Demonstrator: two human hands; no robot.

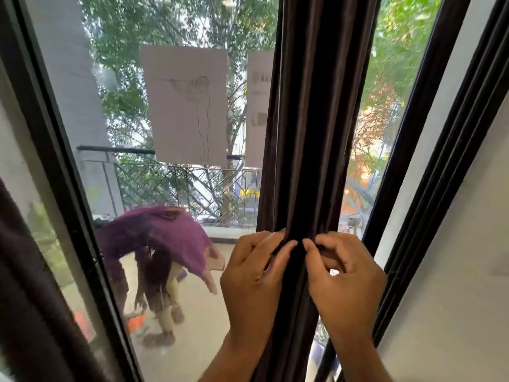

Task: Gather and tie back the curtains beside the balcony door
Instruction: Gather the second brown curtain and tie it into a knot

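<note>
Gathered dark brown curtain [311, 133] hanging in a narrow bunch before the balcony door glass [176, 188], near the right frame [413, 161]. Left hand [252, 274] and right hand [348, 277], both raised with backs toward the camera, close their grip on the bunch from either side, curled fingertips pinching its front folds.

Illumination: bright daylight enters through the glass [179, 133] from outside. The curtain [311, 133] is backlit; its folds read as near-black with little detail. The trees [165, 23] beyond are mildly overexposed and soft. Wide-angle distortion bows the door frame [63, 161] at the edges. The person outside [165, 244] is slightly blurred.
</note>
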